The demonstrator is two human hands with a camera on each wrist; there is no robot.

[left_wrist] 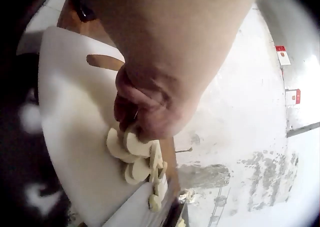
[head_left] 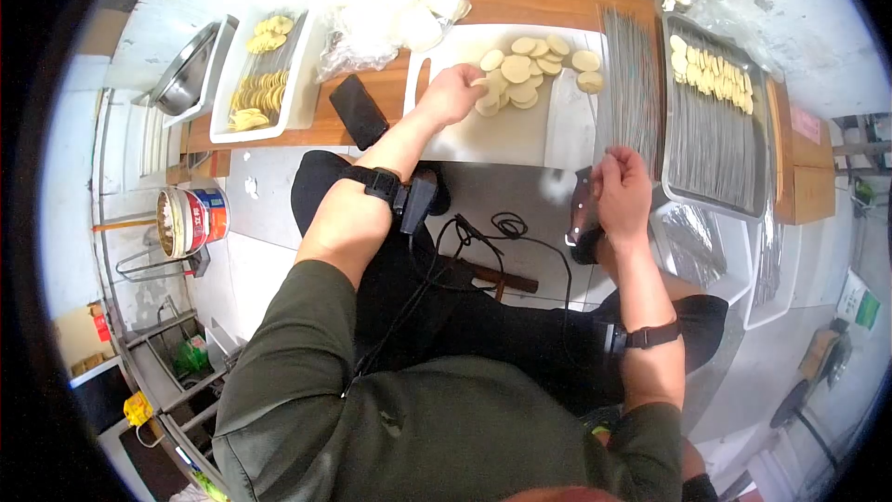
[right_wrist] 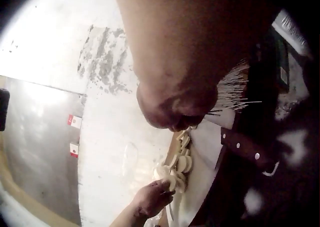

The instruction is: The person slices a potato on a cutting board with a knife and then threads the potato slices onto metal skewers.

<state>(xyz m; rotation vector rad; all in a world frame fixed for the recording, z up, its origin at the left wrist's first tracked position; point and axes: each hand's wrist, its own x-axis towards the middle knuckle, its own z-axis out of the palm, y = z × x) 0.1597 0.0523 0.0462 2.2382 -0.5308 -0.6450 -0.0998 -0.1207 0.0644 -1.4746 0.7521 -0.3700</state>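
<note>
My left hand (head_left: 455, 95) pinches a pale round potato slice (head_left: 479, 84) at the left side of a loose pile of potato slices (head_left: 523, 68). The pile lies on a white cutting board (head_left: 446, 144). In the left wrist view, the left fingers reach down onto slices (left_wrist: 140, 169). My right hand (head_left: 621, 188) is at the board's front right corner, its fingers curled around a thin skewer that barely shows. Beside it lies a bundle of skewers (head_left: 630, 84). A broad knife (head_left: 570, 121) rests on the board, its dark riveted handle (right_wrist: 245, 148) jutting past the front edge.
At the right, a metal tray (head_left: 714, 153) holds skewers and a row of potato slices. A white tub (head_left: 221, 116) with sliced pieces stands at the left, near a black phone (head_left: 359, 112) and clear plastic bags (head_left: 372, 33). Black cables (head_left: 483, 232) hang below the table edge.
</note>
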